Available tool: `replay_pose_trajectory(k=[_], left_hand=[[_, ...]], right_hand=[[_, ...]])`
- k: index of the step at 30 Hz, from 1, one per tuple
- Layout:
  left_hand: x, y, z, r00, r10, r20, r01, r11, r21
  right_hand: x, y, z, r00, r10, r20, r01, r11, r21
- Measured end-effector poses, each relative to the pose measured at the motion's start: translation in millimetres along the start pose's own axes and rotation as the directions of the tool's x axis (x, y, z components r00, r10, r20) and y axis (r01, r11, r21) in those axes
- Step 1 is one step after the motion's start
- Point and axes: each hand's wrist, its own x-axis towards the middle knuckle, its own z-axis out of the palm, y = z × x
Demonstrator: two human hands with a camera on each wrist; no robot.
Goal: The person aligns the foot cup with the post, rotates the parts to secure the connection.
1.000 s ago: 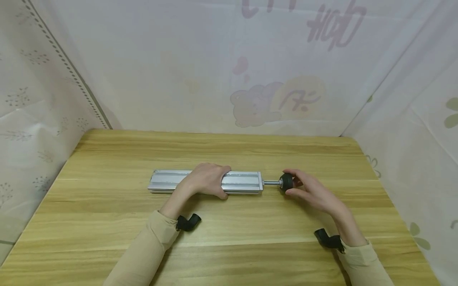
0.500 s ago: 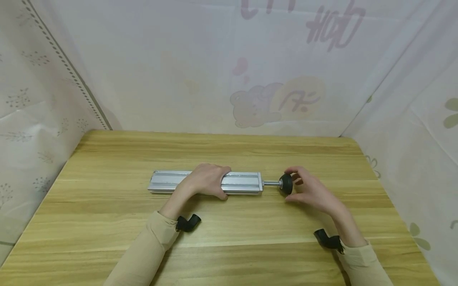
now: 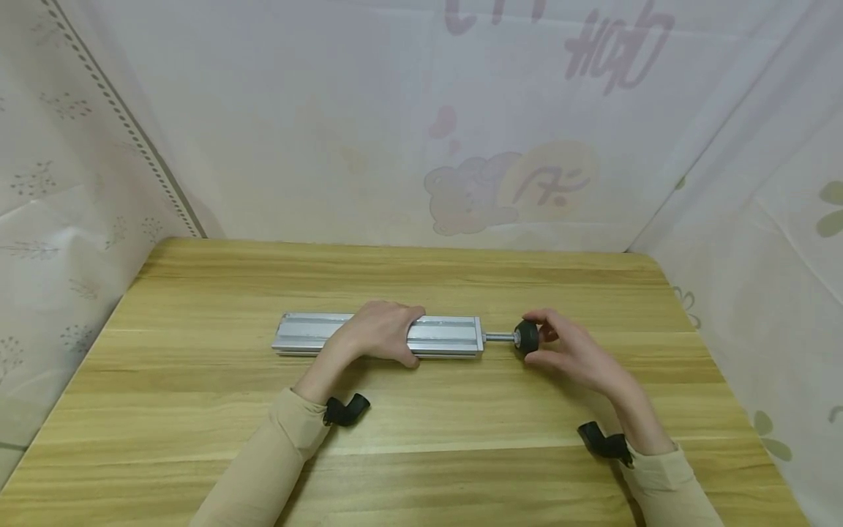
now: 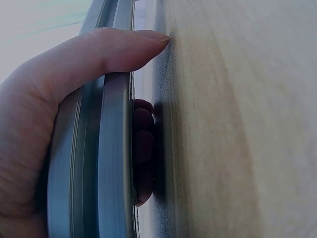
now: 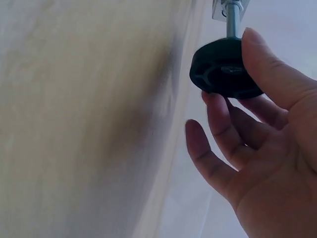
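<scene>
My left hand (image 3: 380, 331) grips a silver aluminium profile (image 3: 446, 334) across its middle, thumb on the near side and fingers on the far side. In the left wrist view, curled fingertips (image 4: 143, 139) show beyond the grooved profile (image 4: 114, 163). From the end plate (image 3: 478, 334) on its right, a threaded rod (image 3: 500, 337) sticks out to a black levelling foot (image 3: 527, 337). My right hand (image 3: 579, 355) pinches this foot at its rim between thumb and fingers. The right wrist view shows the foot's ribbed hollow underside (image 5: 210, 77), with one finger held away from it.
A wooden table (image 3: 421, 483) lies beneath everything. Pale printed curtains (image 3: 296, 132) stand behind it and at both sides. Each wrist carries a black camera mount, the left (image 3: 347, 410) and the right (image 3: 602, 443).
Half a second ago the foot was tilted differently and my right fingers were spread wider. Now they have closed in on its rim and its tilt has changed. The left hand and profile stay put.
</scene>
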Motion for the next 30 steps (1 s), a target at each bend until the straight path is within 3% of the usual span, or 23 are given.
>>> replay_pose_trajectory(k=[17, 30], left_hand=[[-0.3, -1.7, -0.5, 1.000, 0.001, -0.011, -0.001, 1.000, 0.011], [-1.0, -1.1, 0.8, 1.000, 0.013, -0.008, -0.013, 1.000, 0.009]], right_hand=[[-0.9, -0.4, -3.0, 0.993, 0.055, 0.106, -0.061, 0.997, 0.051], [-1.3, 1.4, -1.8, 0.991, 0.094, 0.092, -0.098, 0.994, 0.044]])
